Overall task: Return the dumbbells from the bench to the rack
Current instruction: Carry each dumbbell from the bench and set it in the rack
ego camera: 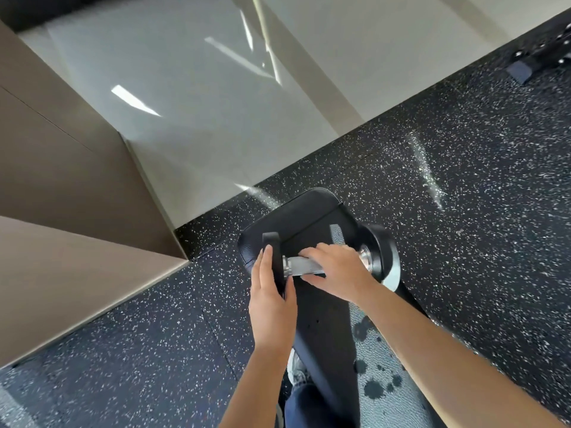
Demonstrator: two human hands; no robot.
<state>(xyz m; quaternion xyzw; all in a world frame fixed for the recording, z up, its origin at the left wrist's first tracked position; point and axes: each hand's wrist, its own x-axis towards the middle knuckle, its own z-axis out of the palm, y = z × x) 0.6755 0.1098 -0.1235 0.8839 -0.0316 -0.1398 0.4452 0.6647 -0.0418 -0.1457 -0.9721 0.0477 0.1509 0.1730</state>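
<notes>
A black dumbbell (298, 267) with a silver handle lies across the end of a black padded bench (312, 211). My left hand (272, 288) wraps the edge of its left weight head, thumb on the inner face. My right hand (333, 273) is closed over the right part of the handle, next to the right weight head (381, 254), which hangs past the bench's side. No rack shows in this view.
Black speckled rubber floor (463, 180) surrounds the bench. A glossy pale floor (200, 118) begins just beyond it. Tan wall panels (61, 180) stand at the left. Dark equipment (540, 54) sits at the far upper right. My leg and shoe (298, 375) are beside the bench.
</notes>
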